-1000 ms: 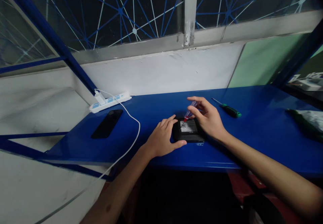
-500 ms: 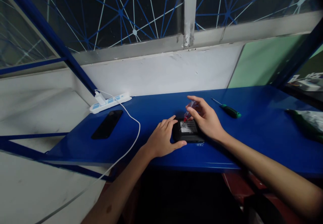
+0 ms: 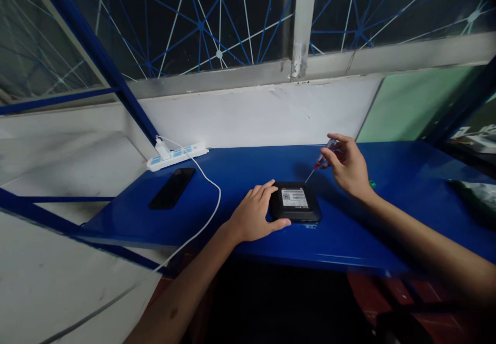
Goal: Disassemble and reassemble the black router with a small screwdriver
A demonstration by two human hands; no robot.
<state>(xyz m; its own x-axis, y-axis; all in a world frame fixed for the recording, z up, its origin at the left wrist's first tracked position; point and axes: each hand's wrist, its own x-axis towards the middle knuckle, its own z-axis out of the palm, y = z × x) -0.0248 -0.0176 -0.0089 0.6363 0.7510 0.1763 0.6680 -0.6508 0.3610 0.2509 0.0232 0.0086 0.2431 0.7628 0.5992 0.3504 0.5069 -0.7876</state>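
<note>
A flat black electronic box (image 3: 314, 210) with rounded corners and a white printed label (image 3: 295, 198) lies on the blue table (image 3: 248, 166). My left hand (image 3: 253, 215) grips its left end, fingers along the far side and thumb at the near side. In my right hand (image 3: 346, 168) is a small screwdriver (image 3: 318, 165) with a clear purplish handle, a red collar and a thin metal shaft. Its shaft slants down toward the box's far right corner; whether the tip touches, I cannot tell. Behind my right wrist shows the green end of another screwdriver (image 3: 372, 184), mostly hidden.
A black phone (image 3: 172, 188) lies on the left. Behind it stands a white power strip (image 3: 178, 156) with a plugged-in charger (image 3: 163, 149); its white cable (image 3: 217, 189) runs across the table and over the front edge. A plastic-wrapped item (image 3: 478, 199) lies far right.
My right hand has moved right and up with the screwdriver, from above the label to the box's far right corner. It now covers most of the green screwdriver. My left hand stays on the box.
</note>
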